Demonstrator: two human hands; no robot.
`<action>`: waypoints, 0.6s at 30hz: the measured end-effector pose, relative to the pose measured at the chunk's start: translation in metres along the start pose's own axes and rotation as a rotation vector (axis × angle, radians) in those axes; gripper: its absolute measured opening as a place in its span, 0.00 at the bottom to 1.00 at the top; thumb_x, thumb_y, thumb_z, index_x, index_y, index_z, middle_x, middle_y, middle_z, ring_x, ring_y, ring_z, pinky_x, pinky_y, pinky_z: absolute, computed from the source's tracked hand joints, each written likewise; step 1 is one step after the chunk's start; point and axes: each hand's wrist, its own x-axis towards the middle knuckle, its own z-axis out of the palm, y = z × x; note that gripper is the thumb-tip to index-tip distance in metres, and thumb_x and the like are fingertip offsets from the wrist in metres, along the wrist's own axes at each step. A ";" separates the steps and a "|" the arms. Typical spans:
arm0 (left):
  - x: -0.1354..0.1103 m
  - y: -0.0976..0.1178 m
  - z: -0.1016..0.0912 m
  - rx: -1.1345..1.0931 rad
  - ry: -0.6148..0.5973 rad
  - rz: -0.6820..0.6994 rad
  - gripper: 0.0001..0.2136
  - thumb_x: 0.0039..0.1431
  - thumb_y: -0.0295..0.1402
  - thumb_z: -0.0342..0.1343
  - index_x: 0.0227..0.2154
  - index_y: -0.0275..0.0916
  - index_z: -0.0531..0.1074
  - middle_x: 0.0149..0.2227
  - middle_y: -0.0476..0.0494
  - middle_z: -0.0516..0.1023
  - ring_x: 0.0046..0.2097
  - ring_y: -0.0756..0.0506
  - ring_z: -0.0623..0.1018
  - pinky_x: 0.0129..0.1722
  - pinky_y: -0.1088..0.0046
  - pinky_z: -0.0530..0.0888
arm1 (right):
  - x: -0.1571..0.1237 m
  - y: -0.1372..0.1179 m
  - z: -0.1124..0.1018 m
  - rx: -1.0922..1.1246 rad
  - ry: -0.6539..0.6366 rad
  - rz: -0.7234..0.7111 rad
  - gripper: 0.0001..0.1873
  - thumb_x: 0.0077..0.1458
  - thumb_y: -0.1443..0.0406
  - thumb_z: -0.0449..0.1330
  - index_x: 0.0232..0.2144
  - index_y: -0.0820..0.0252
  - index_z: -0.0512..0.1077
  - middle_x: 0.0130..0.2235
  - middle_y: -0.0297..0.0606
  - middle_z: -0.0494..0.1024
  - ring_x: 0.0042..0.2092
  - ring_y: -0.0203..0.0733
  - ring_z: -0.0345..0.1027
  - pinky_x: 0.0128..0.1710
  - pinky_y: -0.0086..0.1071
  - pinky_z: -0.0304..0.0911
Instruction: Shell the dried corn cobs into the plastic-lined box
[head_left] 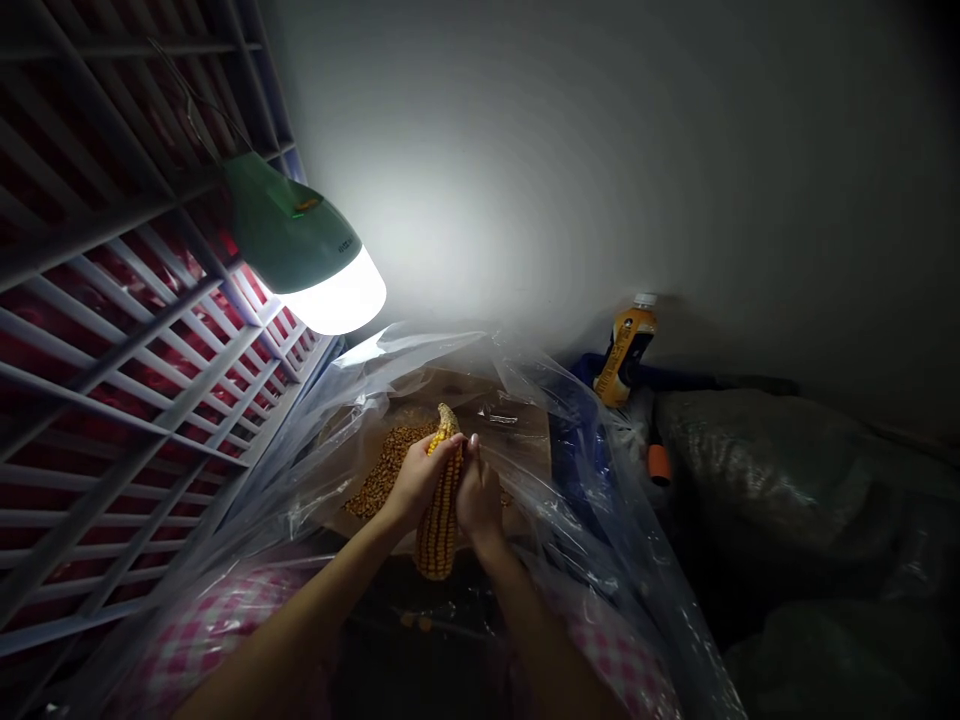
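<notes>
From my seat I read the scene from the left: one white slatted rack [112,350] fills that side, red showing behind its bars. One green-topped lamp [315,260] hangs from it, lit, just above the work. Below the lamp a clear plastic sheet [360,420] is spread wide and crumpled, and its raised folds stand between the hands and the things further right. On the sheet lies one loose pile of kernels [390,465], just beside and behind my left hand [420,480]. That hand's fingers are curled closed around the upper part of the single corn cob [439,520], which stands nearly upright in the middle of the view, tip up, over the sheet and above the pink checked cloth [225,620]. My right hand [480,495] grips the cob from the other side, fingers wrapped tight, thumb up near the tip. Further right one orange bottle [626,350] stands against the wall, one small orange object [658,463] sits below it, and dark sacks [765,470] lie beyond; I cannot count them in the gloom
</notes>
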 end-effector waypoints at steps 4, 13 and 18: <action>-0.005 0.008 0.003 -0.190 -0.081 -0.126 0.15 0.45 0.45 0.58 0.24 0.35 0.72 0.21 0.46 0.73 0.24 0.48 0.72 0.28 0.73 0.69 | -0.003 -0.001 -0.001 0.171 0.030 -0.026 0.34 0.58 0.45 0.35 0.35 0.58 0.74 0.35 0.43 0.79 0.37 0.46 0.71 0.37 0.34 0.61; -0.003 0.022 0.002 -0.128 -0.091 -0.037 0.16 0.48 0.45 0.56 0.30 0.34 0.74 0.25 0.44 0.76 0.29 0.45 0.75 0.31 0.71 0.69 | 0.018 -0.011 -0.024 0.261 -0.292 0.056 0.42 0.53 0.39 0.34 0.34 0.63 0.76 0.32 0.44 0.79 0.37 0.46 0.71 0.37 0.35 0.62; -0.004 0.007 0.008 0.107 -0.037 0.078 0.12 0.46 0.41 0.60 0.23 0.35 0.72 0.23 0.49 0.73 0.28 0.49 0.71 0.28 0.76 0.66 | 0.016 -0.012 -0.020 0.046 -0.122 0.003 0.40 0.53 0.40 0.34 0.27 0.61 0.76 0.31 0.44 0.78 0.36 0.47 0.71 0.35 0.34 0.60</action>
